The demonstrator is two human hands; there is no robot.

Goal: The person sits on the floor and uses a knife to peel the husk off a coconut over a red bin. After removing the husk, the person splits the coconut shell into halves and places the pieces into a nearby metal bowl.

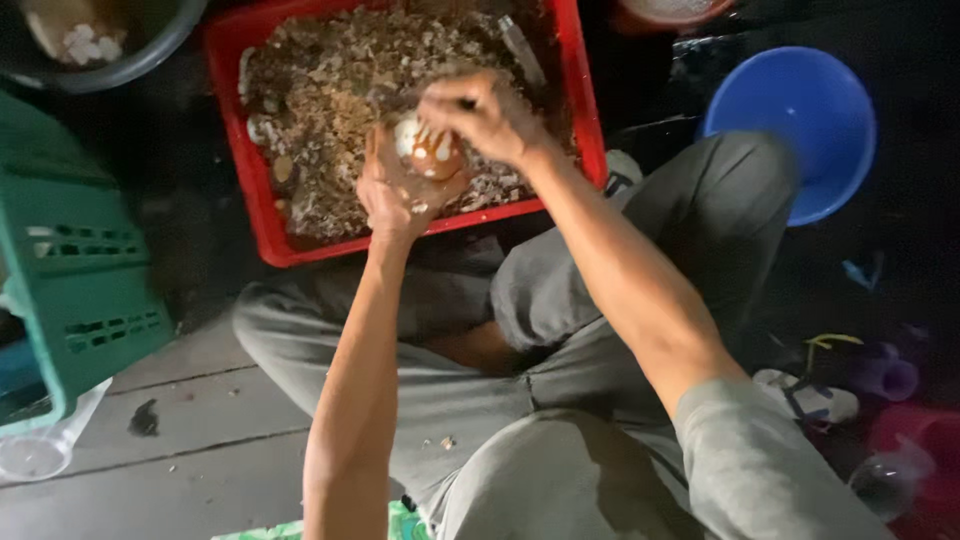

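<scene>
**Brown egg held over a red crate of shell scraps**

The grey tiled floor [190,420] fills the lower left of the frame, and the person sits on it with knees in grey trousers [560,330] spread across the centre and lower right. At the left edge stands a green slatted plastic crate [75,280]. In the upper middle, just beyond the knees, lies a red plastic crate [262,215], nearly full of brownish and pale broken shell bits [330,80]. A round blue basin [800,125] sits at the upper right, well apart from the red crate, and a dark bowl [150,50] with pale pieces in it shows in the upper left corner. A clear plastic cup [35,455] rests at the lower left edge, below the green crate.

Both hands meet above the near half of the red crate. The left hand [395,195] is cupped palm-up, its fingers curled around the underside of a brown egg [432,152] with white patches where the shell is off. The right hand [485,115] comes in from the upper right, fingers bent and pinched against the top of the egg. The egg lies between the two hands, touching both, over the shell scraps.
</scene>
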